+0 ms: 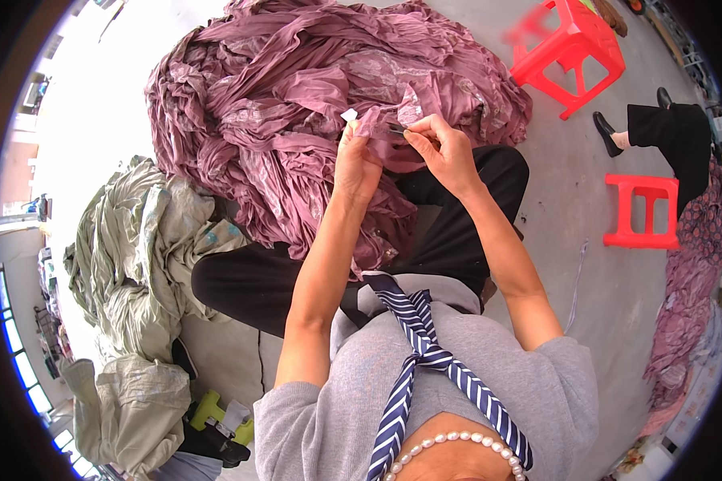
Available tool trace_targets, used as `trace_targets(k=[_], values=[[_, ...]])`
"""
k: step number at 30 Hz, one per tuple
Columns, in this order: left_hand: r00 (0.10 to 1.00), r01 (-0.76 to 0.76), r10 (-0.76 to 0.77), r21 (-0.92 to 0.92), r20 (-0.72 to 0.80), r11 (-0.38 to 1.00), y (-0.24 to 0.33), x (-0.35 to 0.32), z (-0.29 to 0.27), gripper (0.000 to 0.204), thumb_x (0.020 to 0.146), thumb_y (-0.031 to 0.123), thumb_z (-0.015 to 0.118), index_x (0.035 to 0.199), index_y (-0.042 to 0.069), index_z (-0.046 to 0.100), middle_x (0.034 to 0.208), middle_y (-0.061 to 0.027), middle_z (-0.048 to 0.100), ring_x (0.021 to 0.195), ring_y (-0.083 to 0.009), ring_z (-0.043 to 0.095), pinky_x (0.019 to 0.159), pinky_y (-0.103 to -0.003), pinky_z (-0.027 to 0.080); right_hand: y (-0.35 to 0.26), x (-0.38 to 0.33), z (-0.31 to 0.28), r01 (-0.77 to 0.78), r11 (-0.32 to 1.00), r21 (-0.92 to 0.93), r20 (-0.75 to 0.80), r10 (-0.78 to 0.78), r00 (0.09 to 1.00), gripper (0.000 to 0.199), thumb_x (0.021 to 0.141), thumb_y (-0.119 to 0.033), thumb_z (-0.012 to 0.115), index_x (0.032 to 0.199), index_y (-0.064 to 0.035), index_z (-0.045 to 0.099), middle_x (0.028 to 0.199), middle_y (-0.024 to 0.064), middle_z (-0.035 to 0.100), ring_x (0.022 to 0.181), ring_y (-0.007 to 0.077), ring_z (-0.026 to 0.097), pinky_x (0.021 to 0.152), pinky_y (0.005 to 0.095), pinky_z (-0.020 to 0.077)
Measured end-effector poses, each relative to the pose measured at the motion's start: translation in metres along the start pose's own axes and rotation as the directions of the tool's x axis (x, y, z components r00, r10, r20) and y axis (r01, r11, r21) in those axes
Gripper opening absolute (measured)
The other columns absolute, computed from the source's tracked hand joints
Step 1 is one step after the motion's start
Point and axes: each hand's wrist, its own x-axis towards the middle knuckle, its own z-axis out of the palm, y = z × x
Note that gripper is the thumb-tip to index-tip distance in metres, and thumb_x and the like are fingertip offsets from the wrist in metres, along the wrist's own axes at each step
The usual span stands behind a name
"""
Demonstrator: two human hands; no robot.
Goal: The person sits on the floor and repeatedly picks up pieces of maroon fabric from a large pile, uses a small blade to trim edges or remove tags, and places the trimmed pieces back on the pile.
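Observation:
My left hand (356, 167) is closed on an edge of mauve fabric (273, 128), held up over my lap. A small white tag (349, 115) sticks up beyond its fingertips. My right hand (448, 154) pinches a thin dark metal tool (397, 131), whose tip points left toward the fabric stretched between the hands. The tool is too small to tell its exact kind. The fabric spreads in a large crumpled heap in front of me, with pale patches on it, and hangs down between my knees.
Left of me lies a pale green cloth heap (128, 248), with a lime-green object (221, 418) at its near end. Red plastic stools (573, 52) stand at the far right and right (643, 211). Another person's black-clad leg (658, 136) is beside patterned mauve fabric (686, 280).

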Motion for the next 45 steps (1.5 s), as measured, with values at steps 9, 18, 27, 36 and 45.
trace_targets(k=[9, 18, 27, 36, 45], values=[[0.999, 0.027, -0.027, 0.015, -0.033, 1.0, -0.01, -0.003, 0.005, 0.026, 0.087, 0.01, 0.052, 0.112, 0.004, 0.053, 0.107, -0.0041, 0.059, 0.101, -0.0166, 0.055, 0.092, -0.032, 0.042, -0.001, 0.002, 0.009, 0.122, 0.989, -0.089, -0.106, -0.131, 0.986, 0.024, 0.083, -0.023, 0.065, 0.086, -0.0015, 0.054, 0.073, 0.0103, 0.064, 0.064, 0.0173, 0.065, 0.056, 0.026, 0.049], [0.993, 0.1, -0.097, 0.04, -0.065, 0.994, -0.012, -0.007, 0.009, 0.032, 0.089, 0.016, 0.049, 0.118, 0.004, 0.049, 0.111, -0.0051, 0.056, 0.104, -0.0188, 0.054, 0.091, -0.033, 0.042, 0.005, 0.007, 0.009, 0.232, 0.956, -0.179, -0.116, -0.254, 0.96, 0.024, 0.079, -0.022, 0.068, 0.086, -0.003, 0.055, 0.07, 0.0068, 0.064, 0.06, 0.0144, 0.064, 0.052, 0.0246, 0.0479], [0.985, 0.165, -0.166, -0.042, -0.04, 0.985, -0.012, -0.007, 0.003, 0.026, 0.089, 0.018, 0.049, 0.112, 0.006, 0.051, 0.109, -0.005, 0.056, 0.103, -0.0195, 0.054, 0.093, -0.033, 0.041, 0.007, 0.008, 0.012, 0.261, 0.947, -0.186, -0.125, -0.287, 0.95, 0.023, 0.078, -0.022, 0.07, 0.085, -0.0044, 0.056, 0.069, 0.006, 0.063, 0.058, 0.0144, 0.063, 0.051, 0.025, 0.0472], [0.976, 0.201, -0.198, 0.02, -0.091, 0.979, -0.01, -0.012, 0.01, 0.031, 0.089, 0.019, 0.04, 0.11, 0.002, 0.054, 0.108, -0.0121, 0.06, 0.093, -0.0227, 0.059, 0.082, -0.036, 0.047, 0.006, 0.011, 0.003, 0.107, 0.99, 0.086, -0.287, -0.078, 0.955, 0.02, 0.081, -0.018, 0.067, 0.09, -0.0034, 0.057, 0.067, -0.0001, 0.06, 0.056, 0.0051, 0.052, 0.05, 0.0206, 0.0413], [1.0, -0.021, 0.029, 0.51, -0.008, 0.86, 0.007, -0.012, -0.001, 0.022, 0.083, 0.005, 0.054, 0.105, 0.001, 0.053, 0.1, -0.0091, 0.06, 0.087, -0.0175, 0.059, 0.08, -0.03, 0.047, 0.057, -0.01, 0.013, -0.384, 0.891, 0.242, 0.291, 0.311, 0.905, 0.027, 0.075, -0.006, 0.068, 0.1, 0.0006, 0.059, 0.088, 0.0051, 0.063, 0.08, 0.0106, 0.058, 0.069, 0.0247, 0.047]])
